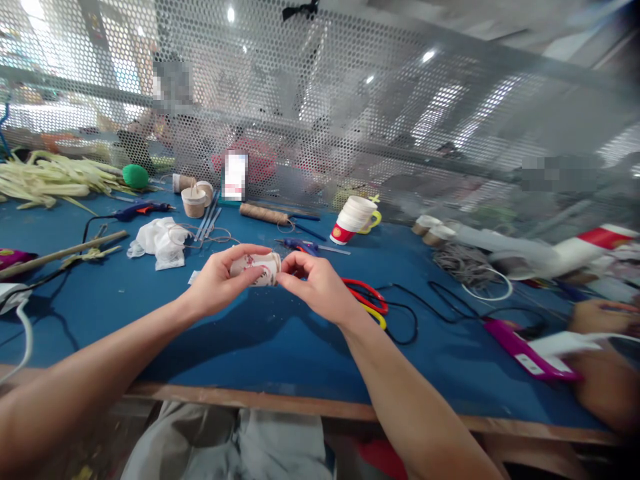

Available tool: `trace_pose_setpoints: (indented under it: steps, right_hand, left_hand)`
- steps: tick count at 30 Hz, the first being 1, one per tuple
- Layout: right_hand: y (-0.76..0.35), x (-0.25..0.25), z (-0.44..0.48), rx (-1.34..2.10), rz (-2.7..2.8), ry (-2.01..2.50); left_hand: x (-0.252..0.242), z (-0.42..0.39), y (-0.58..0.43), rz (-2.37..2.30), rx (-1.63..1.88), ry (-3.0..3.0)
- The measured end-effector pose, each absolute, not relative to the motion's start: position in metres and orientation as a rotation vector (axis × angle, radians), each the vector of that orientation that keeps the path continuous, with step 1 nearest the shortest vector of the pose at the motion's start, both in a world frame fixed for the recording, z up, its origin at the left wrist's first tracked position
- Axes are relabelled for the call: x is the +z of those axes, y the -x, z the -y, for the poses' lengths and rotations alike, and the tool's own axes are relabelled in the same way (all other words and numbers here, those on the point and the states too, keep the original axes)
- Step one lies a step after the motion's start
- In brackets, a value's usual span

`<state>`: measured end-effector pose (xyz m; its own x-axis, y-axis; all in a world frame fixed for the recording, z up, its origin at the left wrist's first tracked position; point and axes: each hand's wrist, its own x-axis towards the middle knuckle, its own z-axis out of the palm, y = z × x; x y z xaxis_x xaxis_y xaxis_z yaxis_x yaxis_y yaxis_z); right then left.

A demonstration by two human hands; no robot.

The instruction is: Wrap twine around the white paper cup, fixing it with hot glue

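A white paper cup (pixel 264 269) with red print lies sideways above the blue table, its rim turned to the right. My left hand (pixel 225 277) wraps round the cup's body, thumb along the near side. At the rim, my right hand (pixel 310 280) pinches with thumb and fingertips; whether something thin sits between them I cannot make out. Just behind the hands lies a blue glue gun (pixel 300 245). Red and yellow cord loops (pixel 367 297) lie close to my right wrist.
Stacked paper cups (pixel 353 220), a twine roll (pixel 264 214), twine-wrapped cups (pixel 194 201) and a white plastic bag (pixel 161 241) stand or lie behind. Another glue gun (pixel 137 210) is at left. A purple power strip (pixel 527 350) lies near another person's arm (pixel 607 373). Perforated metal screen (pixel 300 100) closes the back.
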<state>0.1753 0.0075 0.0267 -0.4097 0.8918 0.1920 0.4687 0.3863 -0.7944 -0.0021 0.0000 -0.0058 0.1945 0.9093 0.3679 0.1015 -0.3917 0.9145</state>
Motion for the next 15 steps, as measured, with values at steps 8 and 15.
trace_pose_setpoints:
  steps: [8,15]
  right_hand:
    - [-0.1797,0.0266,-0.0139,0.499,1.936,1.045]
    - [-0.1756,0.019,-0.0127,0.684,2.02,0.946]
  left_hand:
    - [-0.0052,0.0031,0.0,-0.991,1.256,-1.821]
    - [-0.0091,0.0034,0.0013,-0.914,1.224,-1.958]
